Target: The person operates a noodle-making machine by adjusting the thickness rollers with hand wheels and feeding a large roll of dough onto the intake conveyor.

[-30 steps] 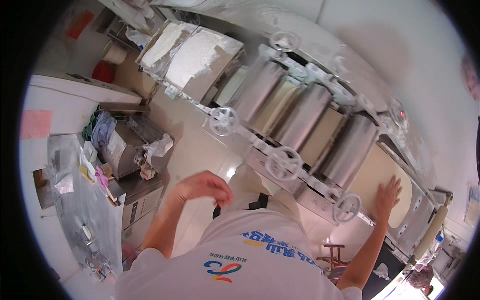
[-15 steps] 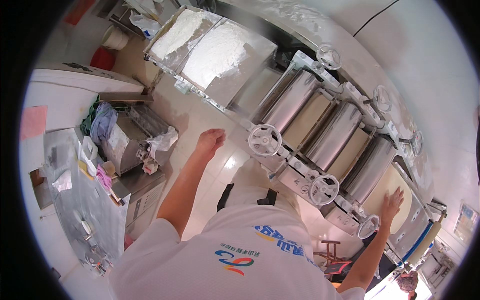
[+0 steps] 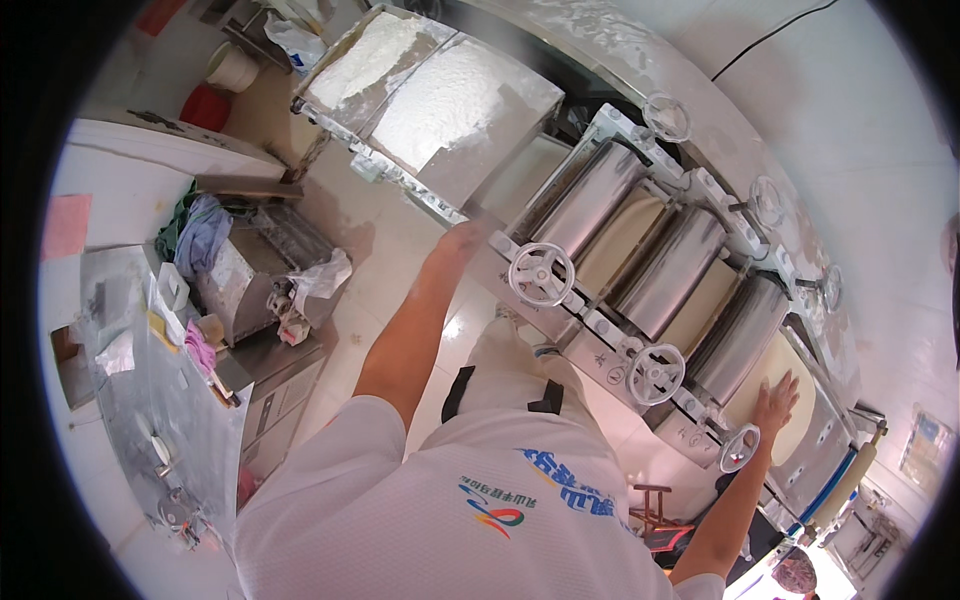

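My right hand (image 3: 776, 405) lies with its fingers spread on a pale dough sheet (image 3: 796, 425) that comes out beyond the last steel roller (image 3: 742, 335) of a dough-sheeting machine. Close to the machine's front edge is my left hand (image 3: 466, 243), left of the nearest metal handwheel (image 3: 542, 274). Its fingers are smeared by motion, so their pose and any contact with the edge are unclear. More dough shows between the rollers, including the first roller (image 3: 592, 200) and the middle one (image 3: 670, 275).
White flour (image 3: 440, 105) covers the trays at the machine's far left end. Other handwheels (image 3: 655, 374) stick out along its front. Leftward stand a metal worktable (image 3: 130, 330) and a steel bin (image 3: 285, 250) with cloths. A person (image 3: 795, 572) shows at the lower right, near a wooden stool (image 3: 652, 508).
My left hand has moved right and away from me, up to the machine's front edge. My right hand stays on the dough sheet. The view has shifted slightly.
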Motion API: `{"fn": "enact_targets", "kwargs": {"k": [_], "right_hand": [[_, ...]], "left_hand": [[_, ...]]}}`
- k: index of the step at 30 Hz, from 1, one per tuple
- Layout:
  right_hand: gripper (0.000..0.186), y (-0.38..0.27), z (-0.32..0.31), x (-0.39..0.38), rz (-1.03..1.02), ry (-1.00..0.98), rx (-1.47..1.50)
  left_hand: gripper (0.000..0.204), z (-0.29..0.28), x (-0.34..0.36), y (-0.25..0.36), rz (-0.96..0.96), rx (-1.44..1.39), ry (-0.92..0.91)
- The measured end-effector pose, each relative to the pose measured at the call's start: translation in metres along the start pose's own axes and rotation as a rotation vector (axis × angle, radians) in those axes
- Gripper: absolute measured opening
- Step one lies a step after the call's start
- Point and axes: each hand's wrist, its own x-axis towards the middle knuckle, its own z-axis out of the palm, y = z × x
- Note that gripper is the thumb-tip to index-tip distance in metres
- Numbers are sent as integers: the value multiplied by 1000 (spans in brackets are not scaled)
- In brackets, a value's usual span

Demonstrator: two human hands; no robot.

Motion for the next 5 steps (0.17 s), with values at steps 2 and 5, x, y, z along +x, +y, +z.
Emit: {"fn": "enact_targets", "kwargs": {"k": [2, 5], "right_hand": [[76, 0, 1, 0, 3, 0, 4], [76, -2, 4, 2, -5, 9, 8]], "left_hand": [[18, 10, -3, -2, -41, -74, -25], [20, 10, -2, -1, -15, 9, -74]]}}
